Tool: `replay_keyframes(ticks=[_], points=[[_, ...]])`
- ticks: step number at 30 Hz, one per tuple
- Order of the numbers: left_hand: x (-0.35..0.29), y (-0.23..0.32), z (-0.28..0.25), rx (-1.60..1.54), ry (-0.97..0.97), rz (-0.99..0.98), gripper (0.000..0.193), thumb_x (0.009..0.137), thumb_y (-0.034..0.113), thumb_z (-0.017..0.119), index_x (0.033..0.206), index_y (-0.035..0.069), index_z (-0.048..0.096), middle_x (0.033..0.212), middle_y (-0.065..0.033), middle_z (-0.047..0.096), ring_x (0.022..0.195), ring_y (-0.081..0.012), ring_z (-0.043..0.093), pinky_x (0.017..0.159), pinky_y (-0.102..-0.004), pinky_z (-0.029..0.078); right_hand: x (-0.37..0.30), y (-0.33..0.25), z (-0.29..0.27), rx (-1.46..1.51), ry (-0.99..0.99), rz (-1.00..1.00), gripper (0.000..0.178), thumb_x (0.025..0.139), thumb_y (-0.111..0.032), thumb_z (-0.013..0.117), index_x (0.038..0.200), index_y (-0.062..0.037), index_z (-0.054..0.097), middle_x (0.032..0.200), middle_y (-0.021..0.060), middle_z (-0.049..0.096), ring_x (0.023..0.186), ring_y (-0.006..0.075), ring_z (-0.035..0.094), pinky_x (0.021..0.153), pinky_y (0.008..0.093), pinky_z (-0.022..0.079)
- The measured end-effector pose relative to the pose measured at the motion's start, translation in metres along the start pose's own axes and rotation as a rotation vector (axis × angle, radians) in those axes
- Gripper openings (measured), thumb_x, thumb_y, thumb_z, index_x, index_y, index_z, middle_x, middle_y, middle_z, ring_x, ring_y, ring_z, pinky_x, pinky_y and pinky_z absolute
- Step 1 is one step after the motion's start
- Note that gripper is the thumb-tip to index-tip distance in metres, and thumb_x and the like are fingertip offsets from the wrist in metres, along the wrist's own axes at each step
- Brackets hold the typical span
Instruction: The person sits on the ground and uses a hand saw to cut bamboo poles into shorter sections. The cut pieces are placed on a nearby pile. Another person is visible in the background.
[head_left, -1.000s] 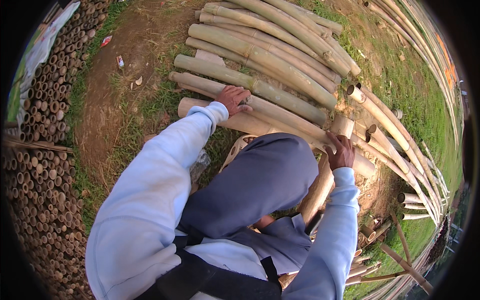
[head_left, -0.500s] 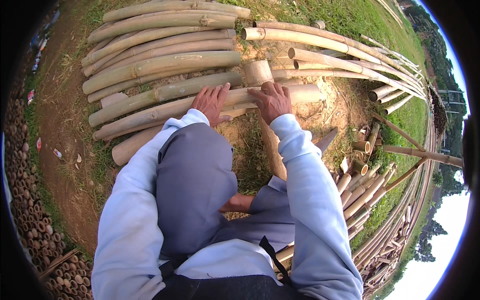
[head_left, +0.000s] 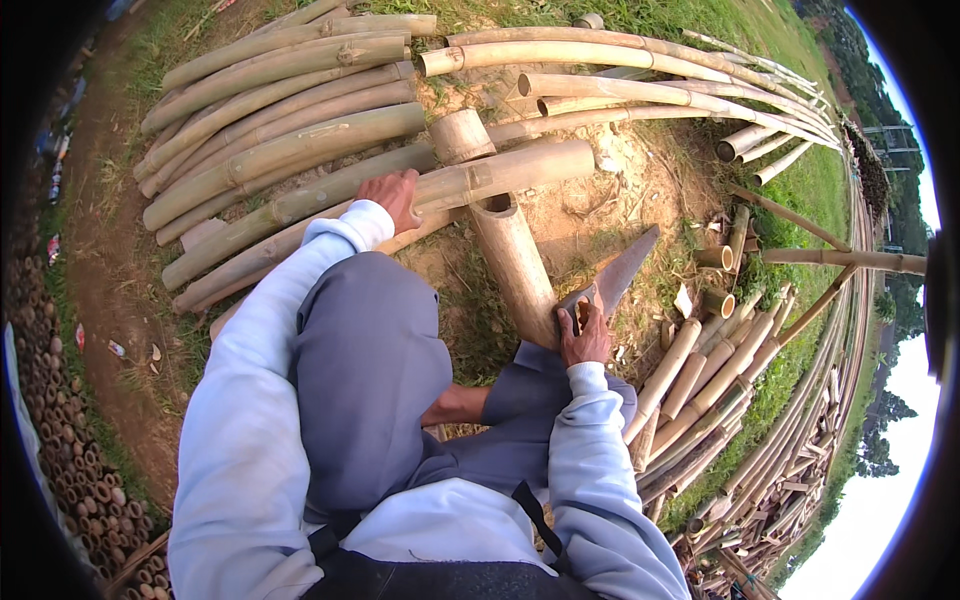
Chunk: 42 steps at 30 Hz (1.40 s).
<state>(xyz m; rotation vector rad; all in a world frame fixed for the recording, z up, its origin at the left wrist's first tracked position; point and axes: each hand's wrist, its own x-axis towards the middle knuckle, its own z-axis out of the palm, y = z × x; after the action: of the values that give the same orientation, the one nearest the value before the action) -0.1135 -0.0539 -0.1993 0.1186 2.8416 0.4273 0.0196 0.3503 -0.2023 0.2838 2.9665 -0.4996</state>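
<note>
A thick bamboo pole point(head_left: 505, 172) lies across a notched bamboo support point(head_left: 512, 262), its cut end sticking out to the right. My left hand point(head_left: 393, 197) grips this pole left of the support, fingers curled over its top. Low on the right, beside the near end of the support, my right hand point(head_left: 586, 335) is closed round the handle of a handsaw point(head_left: 626, 268). The saw's broad blade points up and away to the right, apart from the pole.
Several bamboo poles point(head_left: 290, 150) lie side by side at the left. Longer poles point(head_left: 640, 62) stretch off to the far right. Short cut pieces point(head_left: 700, 385) are piled near my right knee, below a bamboo frame point(head_left: 840, 257). Stacked bamboo ends point(head_left: 80, 470) line the left edge.
My right hand has left the pole, come down toward me and taken hold of the saw. My left hand stays on the pole. The whole view has shifted slightly.
</note>
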Motion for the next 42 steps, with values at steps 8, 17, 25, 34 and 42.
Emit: replay_keyframes(ticks=[8,17,25,34,42], points=[[-0.002,-0.007,-0.002,-0.039,-0.044,-0.026,0.075,0.067,0.033,0.083,0.132,0.006,0.057,0.112,-0.0238,0.07,0.106,-0.0431,0.066,0.094,-0.0504,0.052,0.004,0.027,0.008,-0.011,-0.131,-0.083,0.064,0.087,-0.037,0.072,0.136,-0.0004,0.05,0.125,0.0257,0.064,0.114,0.044,0.063,0.097,0.0498,0.05],[-0.012,-0.015,-0.003,-0.032,-0.044,0.008,0.063,0.069,0.032,0.084,0.119,0.005,0.059,0.103,-0.0229,0.071,0.102,-0.044,0.067,0.091,-0.0517,0.052,-0.054,-0.033,-0.08,1.025,0.51,0.22,0.019,0.091,-0.007,0.068,0.107,-0.0005,0.061,0.075,0.0038,0.061,0.06,0.0078,0.054,0.053,0.0235,0.041],[-0.029,-0.048,0.004,-0.025,-0.062,-0.038,0.081,0.065,0.037,0.084,0.135,0.007,0.056,0.117,-0.0247,0.069,0.11,-0.0446,0.064,0.097,-0.0519,0.05,-0.112,-0.084,-0.113,0.964,0.493,-0.096,0.013,0.09,-0.006,0.069,0.096,-0.0011,0.059,0.083,0.0073,0.061,0.064,0.0119,0.056,0.06,0.026,0.048],[-0.034,-0.058,0.005,-0.034,-0.081,-0.052,0.081,0.067,0.036,0.083,0.138,0.008,0.055,0.122,-0.0231,0.067,0.115,-0.0432,0.063,0.1,-0.052,0.049,-0.112,-0.113,-0.089,0.733,0.019,-0.222,0.017,0.082,-0.005,0.076,0.091,0.0001,0.063,0.072,0.0118,0.064,0.059,0.0221,0.064,0.06,0.0315,0.05],[-0.041,-0.052,-0.003,-0.015,-0.067,-0.088,0.079,0.067,0.041,0.084,0.133,0.009,0.056,0.113,-0.0221,0.071,0.107,-0.0422,0.067,0.095,-0.0516,0.052,-0.094,-0.123,-0.064,0.63,-0.023,-0.368,0.02,0.082,-0.006,0.077,0.083,-0.0012,0.058,0.065,0.0129,0.059,0.053,0.0257,0.057,0.054,0.0338,0.047]])
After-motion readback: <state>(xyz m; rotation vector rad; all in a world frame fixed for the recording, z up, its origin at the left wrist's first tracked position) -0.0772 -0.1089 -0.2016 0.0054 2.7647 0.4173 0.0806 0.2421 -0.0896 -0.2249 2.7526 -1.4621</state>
